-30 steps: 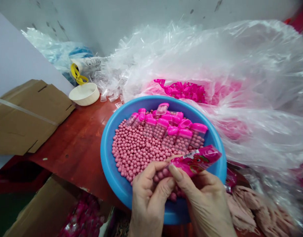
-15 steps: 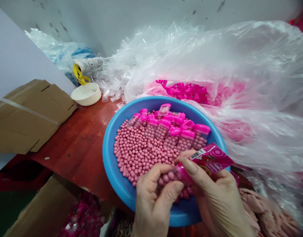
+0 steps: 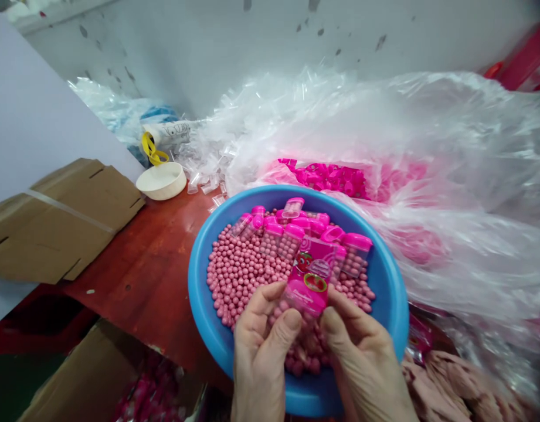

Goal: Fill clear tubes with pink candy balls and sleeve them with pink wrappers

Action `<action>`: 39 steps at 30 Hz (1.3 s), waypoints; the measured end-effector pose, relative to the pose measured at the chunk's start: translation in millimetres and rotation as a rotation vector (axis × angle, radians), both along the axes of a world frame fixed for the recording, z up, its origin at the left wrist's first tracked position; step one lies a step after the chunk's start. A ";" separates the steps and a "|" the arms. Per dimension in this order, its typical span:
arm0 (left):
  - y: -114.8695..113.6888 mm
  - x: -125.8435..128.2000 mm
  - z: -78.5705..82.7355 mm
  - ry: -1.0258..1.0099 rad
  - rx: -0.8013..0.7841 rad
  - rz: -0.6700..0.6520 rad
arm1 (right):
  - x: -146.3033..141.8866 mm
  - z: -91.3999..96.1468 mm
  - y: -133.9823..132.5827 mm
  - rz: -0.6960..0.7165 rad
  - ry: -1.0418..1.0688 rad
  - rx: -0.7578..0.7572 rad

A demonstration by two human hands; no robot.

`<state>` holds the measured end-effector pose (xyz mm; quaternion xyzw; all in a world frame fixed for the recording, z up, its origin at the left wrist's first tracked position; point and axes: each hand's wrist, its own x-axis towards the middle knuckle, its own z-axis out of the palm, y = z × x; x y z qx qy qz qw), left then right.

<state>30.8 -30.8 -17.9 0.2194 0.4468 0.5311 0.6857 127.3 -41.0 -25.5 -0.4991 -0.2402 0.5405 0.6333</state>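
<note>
Over the blue basin [image 3: 198, 293], our left hand [image 3: 261, 343] and right hand [image 3: 362, 349] hold the pink packet [image 3: 311, 272] near its lower end. Pink beads [image 3: 241, 269] and pink-capped containers [image 3: 291, 237] lie inside the basin; a white dish [image 3: 162, 183] sits left of it.

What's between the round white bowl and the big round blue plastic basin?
Red tabletop lies between the white bowl and blue basin, with small clear plastic pieces toward the back, in the head view.

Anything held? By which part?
Pink printed packet, by its near end: left hand grips the left side, right hand at the right edge.
</note>
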 end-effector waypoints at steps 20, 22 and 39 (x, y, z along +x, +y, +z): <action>0.2 -0.5 -6.4 0.030 0.091 0.060 | -13.1 -5.3 -4.3 -0.169 -0.438 0.195; 2.4 0.4 -0.5 -0.045 0.027 0.032 | -11.7 -2.4 -5.3 -0.157 -0.409 0.154; 2.4 2.0 0.0 0.115 0.142 -0.039 | 9.7 17.0 8.4 -0.156 -0.670 0.186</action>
